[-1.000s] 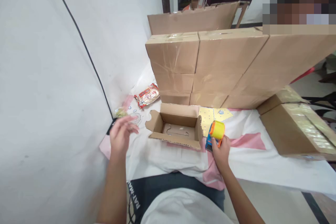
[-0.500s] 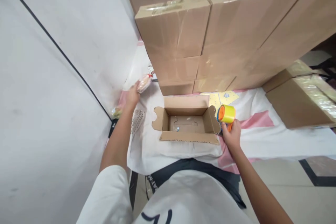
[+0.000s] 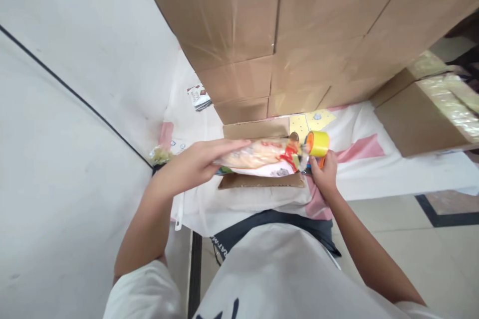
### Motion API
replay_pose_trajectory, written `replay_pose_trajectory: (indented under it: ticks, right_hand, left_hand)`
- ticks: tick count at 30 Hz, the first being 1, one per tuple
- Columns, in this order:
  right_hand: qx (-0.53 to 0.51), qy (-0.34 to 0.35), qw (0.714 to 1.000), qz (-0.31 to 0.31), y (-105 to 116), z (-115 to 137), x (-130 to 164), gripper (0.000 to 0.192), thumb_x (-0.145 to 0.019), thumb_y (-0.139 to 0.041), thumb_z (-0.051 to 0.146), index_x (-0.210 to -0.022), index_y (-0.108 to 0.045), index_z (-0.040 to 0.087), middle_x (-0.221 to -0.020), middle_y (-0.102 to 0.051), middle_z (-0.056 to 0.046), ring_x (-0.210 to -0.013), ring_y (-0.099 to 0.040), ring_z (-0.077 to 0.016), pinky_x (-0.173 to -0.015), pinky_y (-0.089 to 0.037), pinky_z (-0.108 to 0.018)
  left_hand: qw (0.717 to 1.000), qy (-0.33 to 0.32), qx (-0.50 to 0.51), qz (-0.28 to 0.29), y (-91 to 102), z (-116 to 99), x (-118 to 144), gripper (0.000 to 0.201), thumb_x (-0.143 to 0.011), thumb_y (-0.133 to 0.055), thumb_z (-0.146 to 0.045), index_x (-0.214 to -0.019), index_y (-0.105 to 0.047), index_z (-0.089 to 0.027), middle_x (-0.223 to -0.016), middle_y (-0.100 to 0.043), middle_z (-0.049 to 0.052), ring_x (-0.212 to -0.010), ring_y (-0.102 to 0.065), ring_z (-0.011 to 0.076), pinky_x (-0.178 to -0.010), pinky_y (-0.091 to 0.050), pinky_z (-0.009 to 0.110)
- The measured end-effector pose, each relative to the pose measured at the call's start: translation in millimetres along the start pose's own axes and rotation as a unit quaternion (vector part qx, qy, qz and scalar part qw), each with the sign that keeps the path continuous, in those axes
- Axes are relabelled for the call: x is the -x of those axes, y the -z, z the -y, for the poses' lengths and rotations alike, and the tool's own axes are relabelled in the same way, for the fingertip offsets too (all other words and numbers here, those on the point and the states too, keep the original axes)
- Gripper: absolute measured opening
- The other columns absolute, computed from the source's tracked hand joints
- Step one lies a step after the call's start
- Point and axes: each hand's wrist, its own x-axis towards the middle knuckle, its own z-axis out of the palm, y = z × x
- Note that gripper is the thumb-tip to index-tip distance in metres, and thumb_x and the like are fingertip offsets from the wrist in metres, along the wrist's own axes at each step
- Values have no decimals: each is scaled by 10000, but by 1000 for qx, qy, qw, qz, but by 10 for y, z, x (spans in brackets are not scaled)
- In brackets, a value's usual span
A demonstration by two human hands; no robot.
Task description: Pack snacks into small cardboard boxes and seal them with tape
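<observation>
A clear plastic packet [image 3: 258, 155] with tan contents and red print lies level over the small open carton [image 3: 258, 128], hiding most of its inside. My left hand [image 3: 209, 157] is closed on the packet's left end, fingers stretched along its top. To the right of the carton, my right hand [image 3: 325, 172] grips an orange tape dispenser [image 3: 319, 143] carrying a wide yellow roll. The packet's right end is close to the dispenser; whether they touch I cannot tell.
Large taped cardboard boxes [image 3: 318, 25] stand behind the carton, and another cardboard box [image 3: 430, 109] sits at the right. A white printed packet [image 3: 199, 97] lies at the back left on the cloth [image 3: 374, 174]. The white wall [image 3: 75, 159] borders the left side.
My left hand has brought the packet from the left of the carton to over it. The dispenser stays in my right hand beside the carton. The camera view has shifted slightly.
</observation>
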Motion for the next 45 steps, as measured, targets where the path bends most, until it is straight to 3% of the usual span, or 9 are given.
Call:
replay_pose_trajectory:
  ticks: [5,12,19,24,27,32,37,41,45]
  right_hand:
    - [-16,23,1000,1,8,-11,8,209,-887,-584,419,-950,-551,222,-942,-587,-78,-903,-532,-281,-790,-418,-411]
    - [-16,13,1000,2,9,-20,-6,207,-906,-583,429,-921,-534,229,-934,-589,-79,-909,-544,-290,-788,-430,-426]
    - [-18,-8,1000,5,0,-12,-1,236,-891,-587,448,-949,-535,225,-998,-602,-102,-961,-557,-310,-820,-438,-451]
    - [-14,-9,1000,8,3,-16,8,236,-892,-586,442,-974,-540,226,-1030,-610,-106,-982,-557,-312,-836,-439,-455]
    - [-11,-12,1000,6,3,-13,8,227,-887,-589,431,-970,-536,226,-1038,-609,-107,-985,-558,-315,-838,-439,-459]
    - [-16,-14,1000,9,6,-5,4,224,-889,-581,434,-955,-531,227,-1033,-610,-110,-981,-559,-317,-841,-439,-464]
    - [-16,-13,1000,10,7,1,2,228,-896,-575,439,-962,-538,223,-1022,-611,-107,-985,-557,-317,-853,-439,-464]
    - [-16,-10,1000,8,5,1,-1,230,-897,-573,446,-949,-532,226,-1004,-602,-104,-975,-554,-313,-837,-439,-458]
    - [-11,-9,1000,7,6,1,-4,209,-890,-583,431,-916,-526,232,-963,-591,-93,-942,-543,-306,-818,-436,-453]
  left_hand:
    - [990,37,-21,134,-143,-95,-602,691,-841,-425,-84,-1477,-485,-348,-1448,-608,-22,-1209,-644,217,-954,-533,314]
    - [991,116,5,58,151,93,-247,621,-780,-470,-172,-1370,-611,-307,-1309,-695,-3,-1120,-680,250,-879,-580,336]
    - [978,163,-10,133,5,105,-390,551,-765,-453,-171,-1263,-653,-296,-1154,-742,-13,-996,-700,225,-826,-573,312]
    - [984,173,-40,31,242,5,-189,561,-739,-441,-172,-1237,-683,-267,-1155,-732,12,-1016,-671,253,-844,-555,326]
    - [978,202,-42,43,320,-8,-129,539,-705,-443,-173,-1164,-717,-247,-1074,-745,15,-924,-671,248,-757,-547,309]
    - [967,230,-56,93,124,237,-331,480,-637,-449,-172,-1009,-743,-241,-946,-757,-3,-899,-675,246,-742,-533,288]
    - [960,258,-61,87,-85,493,-380,543,-664,-459,-167,-1122,-736,-258,-1047,-774,0,-1003,-681,265,-809,-540,294]
    - [946,279,-132,98,-288,465,-395,566,-725,-467,-127,-1202,-710,-310,-1214,-743,29,-1079,-688,285,-844,-528,329]
    - [909,287,-270,132,-542,374,-507,424,-846,-445,-124,-1131,-735,-243,-1107,-754,148,-989,-713,356,-828,-528,450]
